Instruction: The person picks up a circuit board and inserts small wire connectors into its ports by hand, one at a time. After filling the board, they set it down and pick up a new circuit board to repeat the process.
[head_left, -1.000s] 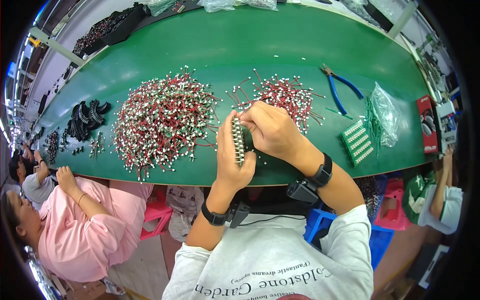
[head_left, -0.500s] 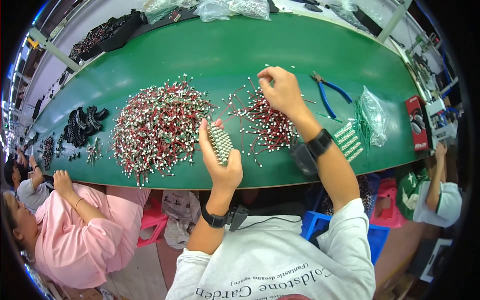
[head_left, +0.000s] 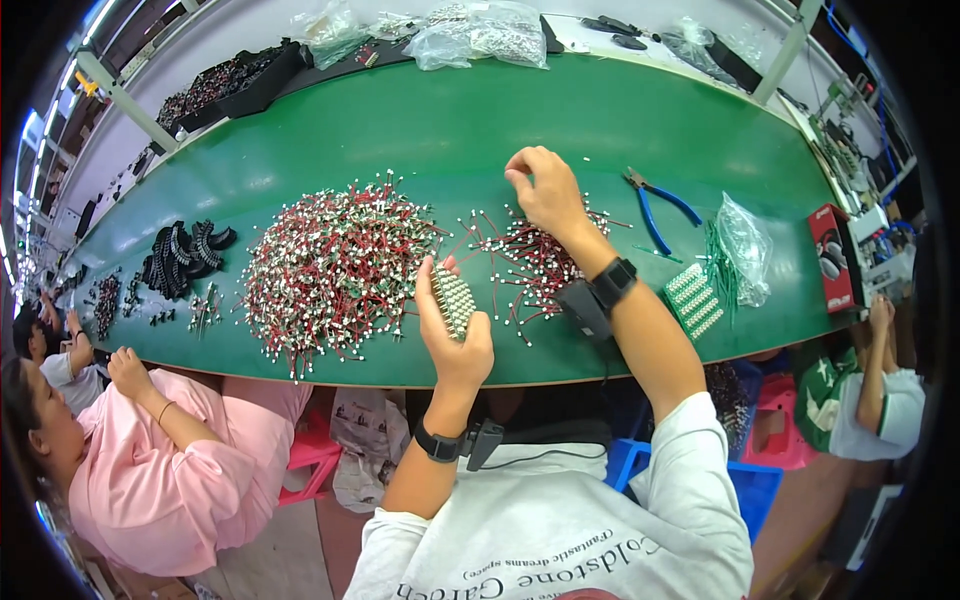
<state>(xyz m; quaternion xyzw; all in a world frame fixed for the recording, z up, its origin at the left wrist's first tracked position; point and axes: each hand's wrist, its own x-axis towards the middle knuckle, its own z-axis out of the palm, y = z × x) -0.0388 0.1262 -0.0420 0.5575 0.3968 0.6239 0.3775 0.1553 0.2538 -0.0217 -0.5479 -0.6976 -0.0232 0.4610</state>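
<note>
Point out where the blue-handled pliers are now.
In the head view, the blue-handled pliers lie on the green table to the right of the right hand, just left of the clear plastic bag.

Smooth, glossy green tabletop point(head_left: 430, 125)

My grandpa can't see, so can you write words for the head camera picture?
A bare left hand holds a board studded with white connectors; the right hand is near a small pile of red wires. A bigger wire heap lies left on the green workbench, and blue-handled pliers lie right.
</note>
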